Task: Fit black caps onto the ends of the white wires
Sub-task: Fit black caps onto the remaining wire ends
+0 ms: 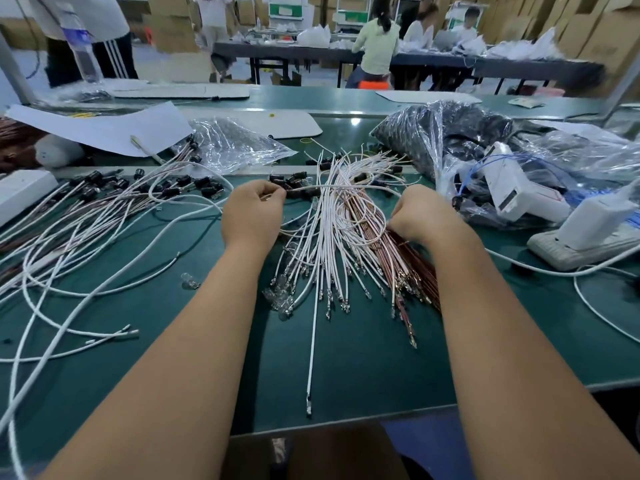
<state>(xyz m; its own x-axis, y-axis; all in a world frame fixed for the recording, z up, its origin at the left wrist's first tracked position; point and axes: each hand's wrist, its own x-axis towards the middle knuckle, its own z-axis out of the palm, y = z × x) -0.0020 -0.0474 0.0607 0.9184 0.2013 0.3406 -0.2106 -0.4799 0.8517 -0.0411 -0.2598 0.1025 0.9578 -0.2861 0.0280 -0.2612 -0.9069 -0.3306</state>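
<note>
Now left hand [254, 211] fingers pinch a white wire [346, 186] beside black caps [298, 178]

bright even overhead light | soft shadows | glare on bags [450, 133] | edges warped, blurred

White wires [332, 233] lie fanned in a loose bundle, small black caps [298, 183] scattered at their far ends.
</note>
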